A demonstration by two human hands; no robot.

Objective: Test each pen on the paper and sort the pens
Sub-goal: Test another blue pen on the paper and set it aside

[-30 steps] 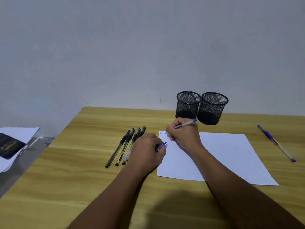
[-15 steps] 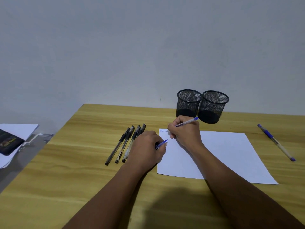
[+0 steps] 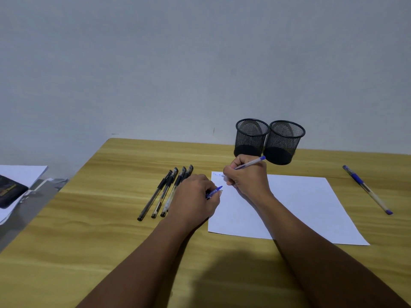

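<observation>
A white sheet of paper (image 3: 300,203) lies on the wooden table (image 3: 111,230). My right hand (image 3: 246,176) grips a clear blue pen (image 3: 251,162) with its tip at the sheet's top left corner, where faint blue writing (image 3: 216,174) shows. My left hand (image 3: 193,196) rests at the sheet's left edge and holds a blue pen cap (image 3: 214,191). Several black pens (image 3: 165,192) lie side by side just left of that hand. Another blue pen (image 3: 367,189) lies on the table to the right of the paper.
Two black mesh pen cups (image 3: 251,136) (image 3: 283,141) stand side by side at the table's back edge by the grey wall. Off the table to the left, a dark phone-like object (image 3: 9,192) lies on white papers (image 3: 24,174).
My right hand has shifted slightly rightward along the top of the paper while writing, leaving a little more blue writing. The left hand has stayed put.
</observation>
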